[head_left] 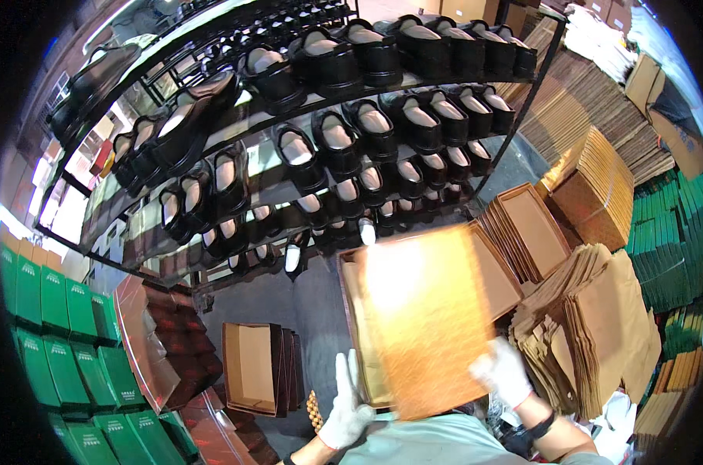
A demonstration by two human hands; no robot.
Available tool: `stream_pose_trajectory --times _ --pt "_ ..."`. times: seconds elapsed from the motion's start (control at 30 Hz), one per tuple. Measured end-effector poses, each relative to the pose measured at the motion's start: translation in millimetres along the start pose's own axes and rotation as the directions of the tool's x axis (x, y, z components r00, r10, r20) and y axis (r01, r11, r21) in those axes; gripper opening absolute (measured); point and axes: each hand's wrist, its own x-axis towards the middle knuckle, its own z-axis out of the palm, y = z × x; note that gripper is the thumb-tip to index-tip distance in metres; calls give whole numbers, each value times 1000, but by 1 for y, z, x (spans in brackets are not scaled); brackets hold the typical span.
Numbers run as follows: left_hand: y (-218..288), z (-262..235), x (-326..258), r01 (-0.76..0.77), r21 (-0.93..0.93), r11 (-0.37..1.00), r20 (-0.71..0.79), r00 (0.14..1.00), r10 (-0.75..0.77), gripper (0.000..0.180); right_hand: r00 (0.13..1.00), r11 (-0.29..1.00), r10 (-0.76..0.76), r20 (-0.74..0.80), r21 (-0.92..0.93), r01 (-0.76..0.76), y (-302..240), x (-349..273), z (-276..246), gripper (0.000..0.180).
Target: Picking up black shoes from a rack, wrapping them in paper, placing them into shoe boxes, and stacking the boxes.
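A flat gold-orange cardboard panel point(433, 341), slightly blurred and with a bright glare, is tilted up in front of me. My right hand point(505, 375), in a white glove, is closed on its lower right edge. My left hand point(348, 409), also gloved, is held beside the panel's lower left corner with fingers stretched out and nothing in them. Behind the panel, and mostly hidden by it, is a shallow open box point(357, 329) with pale paper along its left side. Whether the panel is a lid or a loose sheet I cannot tell.
A metal rack point(545, 66) of black shoes stands ahead. Green boxes point(65, 349) and dark red boxes point(177, 349) are piled at left, near nested open boxes point(251, 368). More box trays point(531, 229), brown paper point(611, 329) and green boxes point(665, 240) are at right.
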Motion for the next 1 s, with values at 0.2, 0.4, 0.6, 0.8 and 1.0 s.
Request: stream_pose_trajectory --times 0.2,0.4,0.6,0.8,1.0 --pt "44 -20 33 225 -162 961 -53 970 -236 96 984 913 -179 28 -369 176 -124 76 91 133" --pt "28 -59 176 191 -708 680 175 980 -94 92 966 932 -251 61 285 224 -223 175 107 115" --pt "85 -46 148 -282 -383 880 -72 958 276 85 823 828 -561 -93 -52 558 -209 163 91 67" --pt "65 -55 149 -167 -315 934 -228 969 96 57 909 923 -384 -164 -39 383 -190 186 114 78" --pt "34 -99 124 -208 -211 955 -503 861 77 66 961 985 -170 218 -3 175 -151 123 132 124"
